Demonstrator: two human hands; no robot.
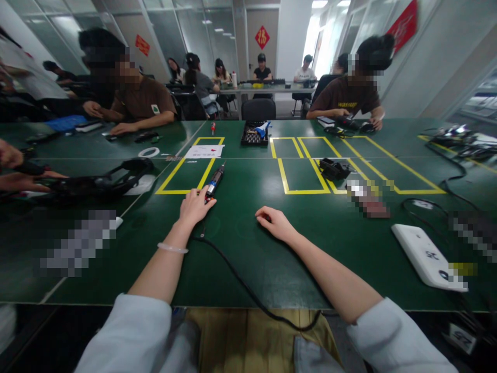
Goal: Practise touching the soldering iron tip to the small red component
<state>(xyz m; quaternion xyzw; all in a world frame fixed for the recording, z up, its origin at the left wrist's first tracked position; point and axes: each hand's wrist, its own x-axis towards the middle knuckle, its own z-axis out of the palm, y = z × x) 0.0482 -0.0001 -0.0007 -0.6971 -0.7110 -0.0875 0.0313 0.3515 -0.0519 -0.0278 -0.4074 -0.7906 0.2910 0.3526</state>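
Observation:
On the green table, my left hand rests against the rear end of an electric screwdriver, its fingers bent over it. The tool lies tilted, its thin tip pointing away, and a black cable runs from near my left hand over the table's front edge. To the right, my right hand rests on the table with its fingers curled in, and nothing shows in it. A black bracket-like part lies beyond my right hand, over the yellow tape lines.
A white power bank lies at the right, beside cables. Further back are a black tray, a paper label and a tape roll. Another person's hands hold a black frame at the left. People sit across the table.

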